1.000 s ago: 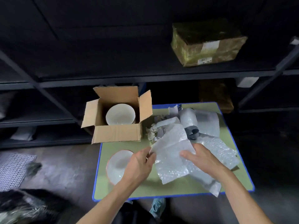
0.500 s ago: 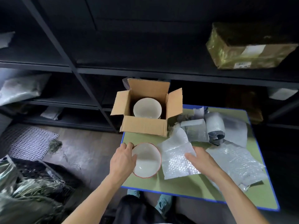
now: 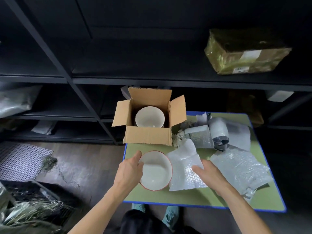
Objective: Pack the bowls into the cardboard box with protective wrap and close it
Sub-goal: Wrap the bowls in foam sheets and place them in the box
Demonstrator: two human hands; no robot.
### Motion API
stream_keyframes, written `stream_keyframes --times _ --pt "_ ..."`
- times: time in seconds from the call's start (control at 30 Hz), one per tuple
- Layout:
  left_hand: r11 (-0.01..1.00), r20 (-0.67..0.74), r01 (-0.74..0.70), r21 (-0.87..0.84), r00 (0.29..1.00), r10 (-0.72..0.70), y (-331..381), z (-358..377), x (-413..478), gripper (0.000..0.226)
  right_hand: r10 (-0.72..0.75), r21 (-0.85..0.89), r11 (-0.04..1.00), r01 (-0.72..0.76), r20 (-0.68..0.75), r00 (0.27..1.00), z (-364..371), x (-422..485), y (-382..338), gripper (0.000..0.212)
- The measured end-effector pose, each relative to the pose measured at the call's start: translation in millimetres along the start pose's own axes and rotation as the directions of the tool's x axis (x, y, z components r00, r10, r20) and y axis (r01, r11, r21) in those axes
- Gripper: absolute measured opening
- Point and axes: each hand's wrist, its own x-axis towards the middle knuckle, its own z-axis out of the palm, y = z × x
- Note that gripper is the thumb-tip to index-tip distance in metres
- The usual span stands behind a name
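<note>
A white bowl with a red rim [image 3: 156,171] sits on the green table [image 3: 199,196] near its front left corner. My left hand [image 3: 129,171] grips the bowl's left rim. To the bowl's right lies a sheet of bubble wrap [image 3: 184,168], and my right hand [image 3: 211,174] rests flat on it with straight fingers. Behind them stands the open cardboard box [image 3: 146,135], all flaps up, with another white bowl [image 3: 149,117] inside it.
More bubble wrap [image 3: 239,168], a grey foam roll [image 3: 219,132] and wrap scraps cover the table's right half. Dark shelving runs behind, with a taped parcel [image 3: 244,51] on the upper shelf. A white mesh mat [image 3: 20,159] and plant debris lie on the floor at left.
My left hand let go of the bubble wrap, moved left and took hold of the red-rimmed bowl's rim. The right hand stayed pressing the wrap down. The view swung left.
</note>
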Motion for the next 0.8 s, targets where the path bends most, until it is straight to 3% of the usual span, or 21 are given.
stream_keyframes --times 0.2,0.4,0.5,0.6,0.67,0.8 --pt "0.977 0.083 -0.015 -0.212 0.996 0.034 45 -8 -14 0.004 0.003 0.128 0.992 -0.007 0.030 1.000 -5 -17 -10 0.015" --pt "0.962 0.150 -0.058 -0.267 0.983 0.101 82 8 -16 0.004 -0.022 0.478 0.878 -0.023 0.089 0.996 -13 -35 -2 0.027" --pt "0.940 0.151 -0.051 -0.338 0.983 0.108 98 9 -17 0.006 -0.027 0.686 0.726 -0.044 0.092 0.995 -19 -36 9 0.026" --pt "0.912 0.146 -0.054 -0.406 0.982 0.123 109 9 -17 0.008 -0.027 0.821 0.568 -0.062 0.093 0.995 -24 -37 20 0.041" --pt "0.903 0.130 -0.075 -0.423 0.981 0.142 117 9 -16 0.006 -0.093 0.840 0.542 -0.035 0.101 0.991 -29 -40 24 0.049" --pt "0.885 0.109 -0.109 -0.453 0.978 0.176 129 7 -17 0.011 -0.219 0.805 0.592 0.031 0.124 0.968 -37 -46 30 0.056"
